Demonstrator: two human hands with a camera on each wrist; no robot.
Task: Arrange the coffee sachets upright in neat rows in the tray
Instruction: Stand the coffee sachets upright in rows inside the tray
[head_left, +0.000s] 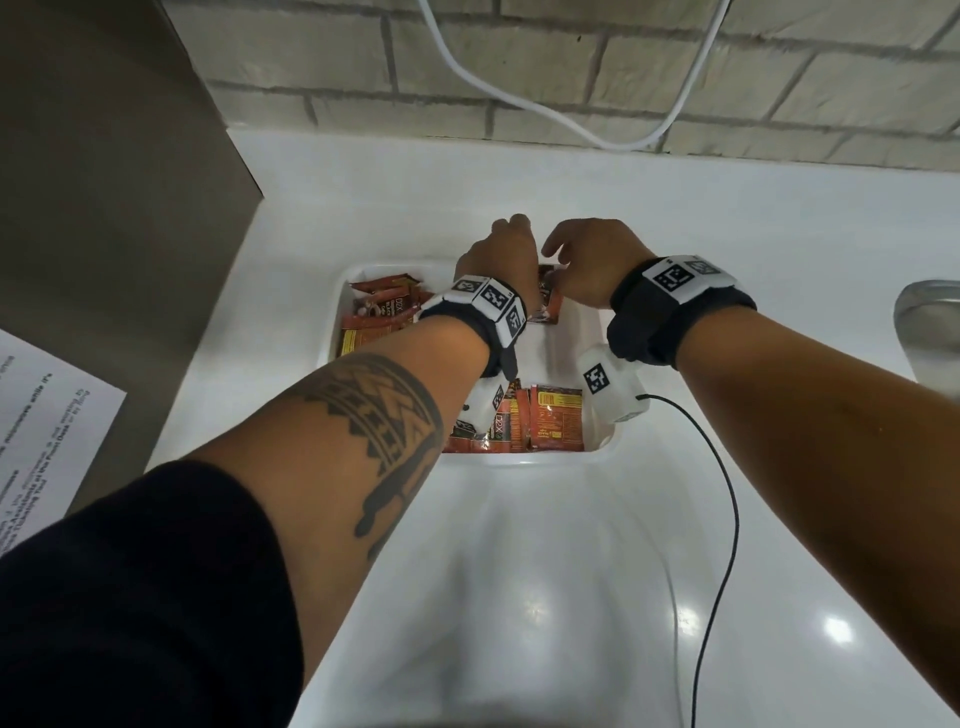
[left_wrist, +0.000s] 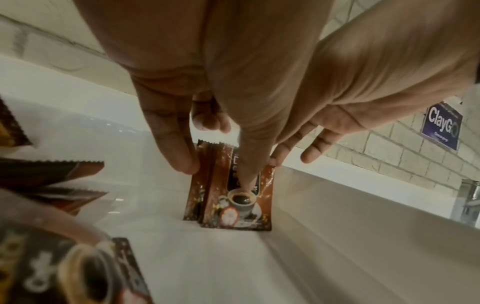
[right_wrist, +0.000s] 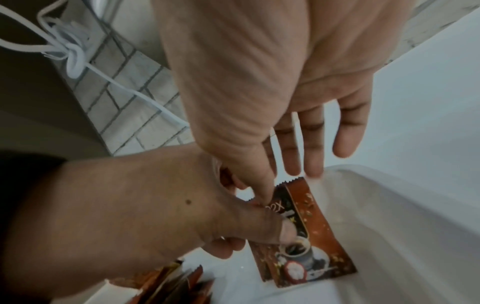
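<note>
Two or three coffee sachets (left_wrist: 228, 197) stand upright on their bottom edges in the tray's (head_left: 597, 322) far right corner, about one o'clock from its middle, their printed faces with a cup picture turned toward the person, leaning against or just beside the right-hand wall. The left hand (head_left: 501, 257) pinches this little stack: its thumb presses the front face just above the printed cup, while its fingers curl over the top and behind. The right hand (head_left: 589, 260) comes in from three o'clock with its fingers straight and slightly spread, the fingertips (right_wrist: 314, 164) touching the zigzag top edge and right side of the sachets; its thumb reaches down beside the left thumb, though whether it grips the packet cannot be told. More sachets (head_left: 382, 317) lie loose and tumbled at nine to ten o'clock in the tray, and another batch (head_left: 550, 415) stands or leans along the near wall at six o'clock. The white tray sits on a white counter (head_left: 519, 571). A black cable (head_left: 727, 493) trails from the right wrist toward five o'clock, a white cord (head_left: 519, 98) hangs against the brick wall (head_left: 779, 78) at twelve, a printed sheet (head_left: 47, 431) lies at eight, and a blue sign (left_wrist: 441, 125) is fixed to the bricks at two o'clock in the left wrist view.
</note>
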